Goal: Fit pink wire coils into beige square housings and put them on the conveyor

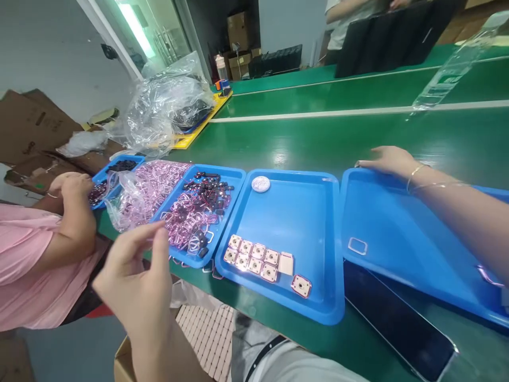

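My left hand (139,276) is raised at the near left, in front of the tray of loose parts. Its thumb and forefinger are pinched together; a small pinkish bit shows between them, too small to name. My right hand (392,160) reaches to the far rim of the right blue tray (392,212), its fingers closed over the edge and partly hidden. A pale rounded-rectangle frame (358,245) lies in that tray. In the middle blue tray (294,223) sit several square pink-edged pieces (255,265), a cream rectangular piece (286,263) and a white oval item (261,184).
The left blue tray (237,183) holds pink frames and dark parts, beside a plastic bag of pink frames (159,178). A phone (397,323) lies partly under the right tray. A clear bottle (453,71) lies farther back. A co-worker's arm (75,212) is at left.
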